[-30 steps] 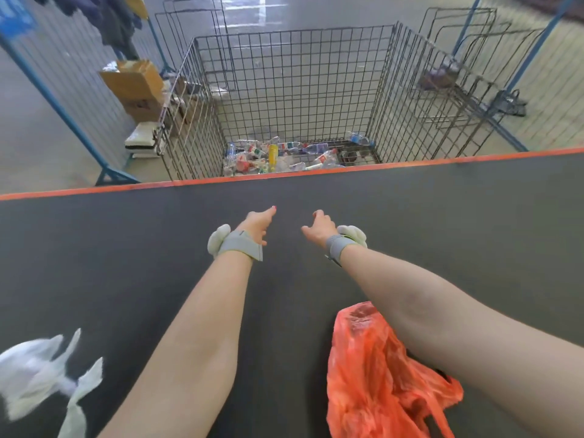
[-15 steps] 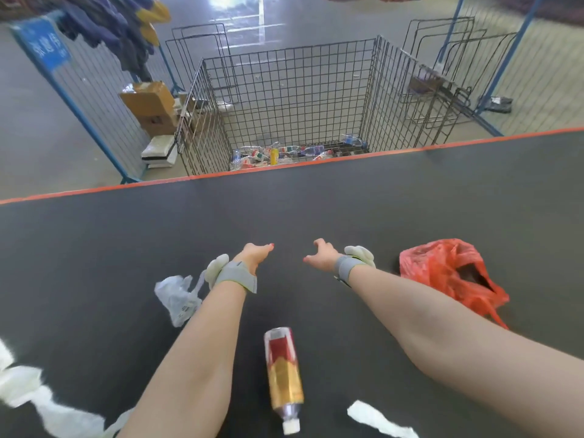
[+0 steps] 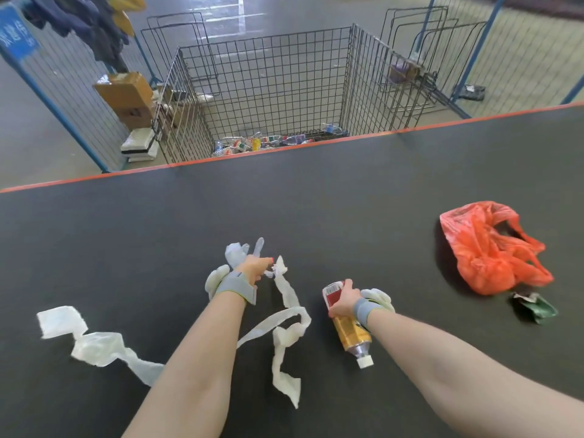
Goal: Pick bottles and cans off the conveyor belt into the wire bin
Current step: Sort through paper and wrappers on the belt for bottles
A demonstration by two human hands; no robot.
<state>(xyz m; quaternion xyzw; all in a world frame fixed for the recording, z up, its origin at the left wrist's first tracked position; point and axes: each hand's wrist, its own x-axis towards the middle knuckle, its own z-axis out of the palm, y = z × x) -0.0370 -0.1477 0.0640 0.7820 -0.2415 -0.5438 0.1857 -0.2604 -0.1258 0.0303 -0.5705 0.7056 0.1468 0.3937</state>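
The right hand (image 3: pixel 343 300) is gripping the red-and-gold bottle (image 3: pixel 350 335), its cap pointing back past the wrist. The left hand (image 3: pixel 252 268) is sitting beside a white strip (image 3: pixel 289 292); I cannot tell whether it is holding it.

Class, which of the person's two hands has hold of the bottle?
The right hand grips the red-and-gold bottle by its red end; the left hand is over by the white plastic strips, away from the bottle.

The conveyor belt (image 3: pixel 126 248) is matt, dark and rubbery-looking. The wire bin (image 3: pixel 278 83), upper centre, is thin dull metal mesh. The bottle (image 3: pixel 347 330) is clear plastic under a glossy red-and-gold label. The orange bag (image 3: pixel 483 254) is shiny, crinkled plastic film. The white strips (image 3: pixel 94 346) look thin and half-translucent. The cardboard box (image 3: pixel 126 93), upper left, is matt brown.
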